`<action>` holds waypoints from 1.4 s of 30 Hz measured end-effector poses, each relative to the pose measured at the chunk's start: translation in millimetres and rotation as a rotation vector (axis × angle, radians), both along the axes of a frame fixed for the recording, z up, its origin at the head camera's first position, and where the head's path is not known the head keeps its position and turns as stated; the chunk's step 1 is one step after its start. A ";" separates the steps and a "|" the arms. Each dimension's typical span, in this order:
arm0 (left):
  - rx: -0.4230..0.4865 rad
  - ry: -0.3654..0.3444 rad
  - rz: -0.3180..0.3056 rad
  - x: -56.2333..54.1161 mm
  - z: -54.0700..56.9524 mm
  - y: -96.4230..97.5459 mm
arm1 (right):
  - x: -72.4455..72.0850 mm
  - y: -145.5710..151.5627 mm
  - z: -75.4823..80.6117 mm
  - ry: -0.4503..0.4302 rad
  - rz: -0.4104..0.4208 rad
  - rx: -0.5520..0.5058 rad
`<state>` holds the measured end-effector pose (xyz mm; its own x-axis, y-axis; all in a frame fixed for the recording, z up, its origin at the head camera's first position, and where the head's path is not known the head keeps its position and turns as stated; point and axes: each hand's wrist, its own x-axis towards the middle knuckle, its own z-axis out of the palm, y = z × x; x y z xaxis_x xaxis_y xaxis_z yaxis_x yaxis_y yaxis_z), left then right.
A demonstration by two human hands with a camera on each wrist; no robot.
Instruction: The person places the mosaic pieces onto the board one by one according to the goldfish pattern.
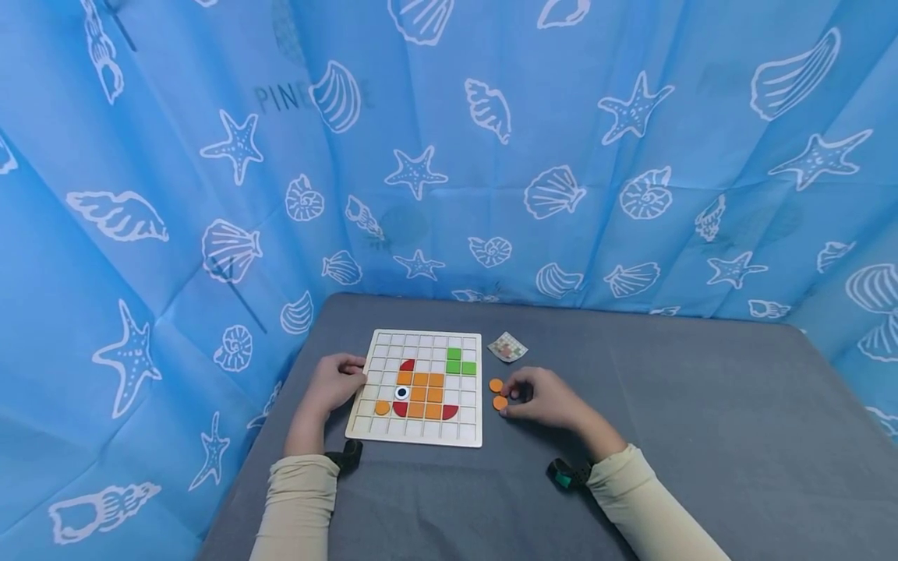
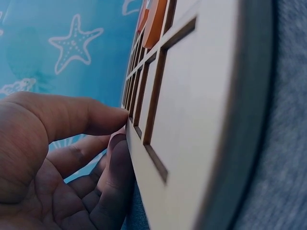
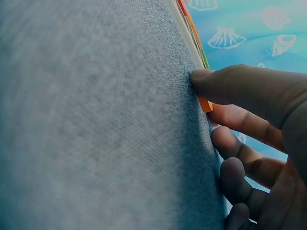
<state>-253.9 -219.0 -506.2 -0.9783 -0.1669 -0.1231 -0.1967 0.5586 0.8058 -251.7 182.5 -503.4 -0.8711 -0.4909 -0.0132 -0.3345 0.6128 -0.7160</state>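
Observation:
A white square grid board [image 1: 382,428] with a pale wooden rim lies on the grey table. In its cells sit several orange squares [image 1: 419,395], red quarter-round pieces [image 1: 450,411], green squares [image 1: 454,354], a white eye disc [image 1: 402,393] and an orange disc [image 1: 382,407]. My left hand [image 1: 337,383] holds the board's left rim between thumb and fingers; in the left wrist view the thumb [image 2: 103,117] touches that rim. Right of the board, my right hand [image 1: 547,399] pinches a loose orange disc [image 1: 500,403] at the tabletop. Another orange disc [image 1: 496,385] lies just beyond it.
A small pattern card [image 1: 508,347], slightly curled, lies right of the board's far corner. The grey cloth-covered table [image 1: 701,421] stretches away to the right. A blue curtain [image 1: 449,210] with white shell and starfish prints hangs behind and along the left side.

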 end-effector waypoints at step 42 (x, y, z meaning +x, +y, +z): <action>0.002 -0.013 -0.029 2.0 0.3 -1.1 | -11.3 -106.0 26.6 0.066 0.176 -0.137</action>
